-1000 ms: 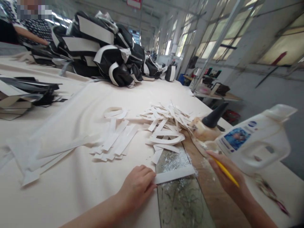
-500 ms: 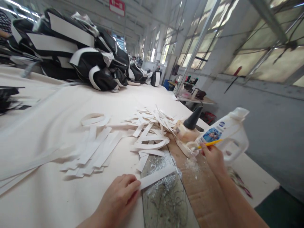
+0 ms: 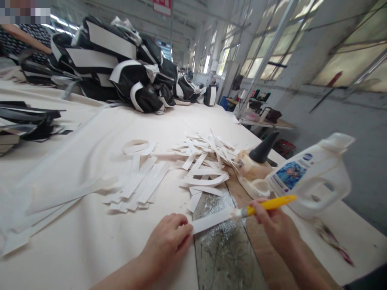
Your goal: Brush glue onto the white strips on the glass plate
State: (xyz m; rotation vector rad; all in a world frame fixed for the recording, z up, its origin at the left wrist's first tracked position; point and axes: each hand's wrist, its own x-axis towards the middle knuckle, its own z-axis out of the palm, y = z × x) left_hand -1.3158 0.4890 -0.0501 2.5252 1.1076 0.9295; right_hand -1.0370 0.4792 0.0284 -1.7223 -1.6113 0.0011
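My left hand (image 3: 171, 237) pinches the near end of a white strip (image 3: 210, 223), which lies across a glue-spattered grey board (image 3: 220, 257). In my right hand (image 3: 272, 221) is a paintbrush (image 3: 269, 204) with a yellow handle, gripped near its ferrule. Its bristles touch the far end of the strip. Beyond the brush sits a glue-crusted pale container (image 3: 262, 187) beside a bottle with a black cone nozzle (image 3: 263, 148). Loose white strips (image 3: 208, 153) lie heaped past the board, and more strips (image 3: 139, 185) are laid out to its left.
A large white jug (image 3: 314, 177) stands to the right. Brown cardboard (image 3: 260, 245) lies beside the board. Black-and-white sewn pieces (image 3: 121, 64) are piled at the back, and black strips (image 3: 27, 121) lie at the left. Another person's arm (image 3: 27, 38) shows at far left.
My right hand has brought the paintbrush from the glue container toward me, onto the strip's far end. The left hand still holds the strip. The view has shifted left.
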